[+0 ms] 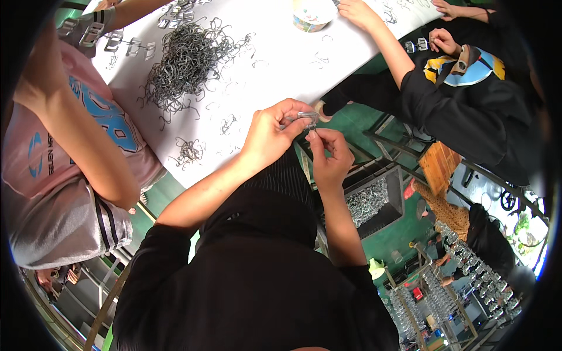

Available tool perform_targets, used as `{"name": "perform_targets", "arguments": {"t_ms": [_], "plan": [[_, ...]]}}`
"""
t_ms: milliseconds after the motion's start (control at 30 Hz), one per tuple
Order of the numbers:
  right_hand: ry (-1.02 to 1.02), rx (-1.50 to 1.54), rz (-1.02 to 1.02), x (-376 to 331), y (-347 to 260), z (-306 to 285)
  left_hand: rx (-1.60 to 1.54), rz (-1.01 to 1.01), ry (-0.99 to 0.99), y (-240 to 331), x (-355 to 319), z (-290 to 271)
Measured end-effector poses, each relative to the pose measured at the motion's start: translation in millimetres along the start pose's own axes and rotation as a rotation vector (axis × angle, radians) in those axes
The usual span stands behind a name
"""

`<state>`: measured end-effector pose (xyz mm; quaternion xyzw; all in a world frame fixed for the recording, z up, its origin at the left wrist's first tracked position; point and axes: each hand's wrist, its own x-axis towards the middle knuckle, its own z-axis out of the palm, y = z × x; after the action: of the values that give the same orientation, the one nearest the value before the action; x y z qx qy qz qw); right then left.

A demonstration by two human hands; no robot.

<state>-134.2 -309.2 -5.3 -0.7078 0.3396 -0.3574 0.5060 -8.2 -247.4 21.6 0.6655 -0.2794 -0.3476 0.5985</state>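
My left hand (270, 133) and my right hand (329, 153) meet just off the near edge of a white table (269, 58). Between their fingertips they pinch a small bent metal clip (304, 119). The left thumb and fingers grip its upper part. My right fingers close on its lower end. A big heap of grey wire pieces (184, 61) lies on the table to the far left of my hands, and a smaller tuft of wires (189, 151) lies closer.
A dark crate of metal parts (370, 202) stands below my right hand. A person in a pink shirt (64, 146) sits at left, and another in black (468, 99) works at right. A patterned bowl (313, 14) stands at the far edge. Assembled buckles (126, 44) lie far left.
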Motion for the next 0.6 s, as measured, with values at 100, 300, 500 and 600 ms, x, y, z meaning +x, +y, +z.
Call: {"name": "perform_targets", "arguments": {"t_ms": [100, 300, 500, 600], "plan": [[-0.023, -0.065, -0.042, -6.0, 3.7, 5.0, 0.094, -0.003, -0.002, 3.7, -9.8, -3.0], [-0.155, 0.070, 0.156, -1.7, 9.9, -6.7, 0.228, 0.150, 0.053, -3.2, -31.9, -11.7], [-0.390, -0.178, -0.146, 99.0, 36.6, 63.9, 0.292, 0.143, 0.047, -13.3, -43.1, -18.3], [-0.552, -0.388, -0.278, 144.5, 46.1, 122.1, 0.317, 0.180, 0.052, -18.6, -44.1, -16.8]]}}
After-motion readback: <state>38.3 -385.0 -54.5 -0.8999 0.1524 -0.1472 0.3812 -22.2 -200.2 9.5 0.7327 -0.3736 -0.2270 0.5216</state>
